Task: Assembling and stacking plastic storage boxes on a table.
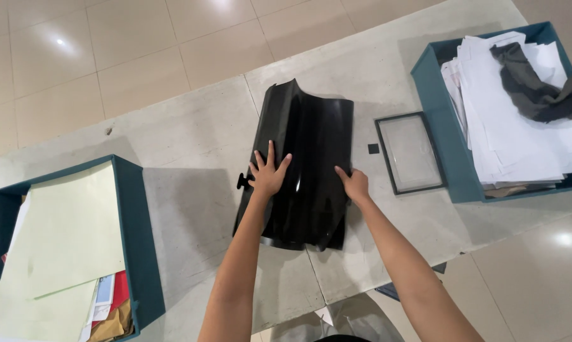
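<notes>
**Two hands flat on a black sheet at a grey table**

Pale floor tiles surround a grey tabletop (pixel 191 209) that runs across the view. At its left end sits a teal box (pixel 137 234) filled with papers, a large pale green sheet (pixel 64 247) lying on top, with white, red and brown sheets showing underneath at the near corner. At the right end a second teal box (pixel 447 133) holds a thick stack of white paper (pixel 520 126), and a dark grey cloth (pixel 536 85) is draped over that stack. Between the right box and the middle of the table lies a small dark-framed glass panel (pixel 410 152), with a tiny black square (pixel 373 149) just beside it.

Nothing stands between the hands and the glossy black sheet (pixel 311 126) in the middle of the table. It is thin, shiny and buckled into long ridges, its far edge curling up and its near edge reaching close to the table edge. The left hand (pixel 268 174) lies on it with fingers spread, palm down, gripping nothing. The right hand (pixel 354 183) rests at the sheet's right edge, fingers partly curled; whether it pinches the edge I cannot tell.
</notes>
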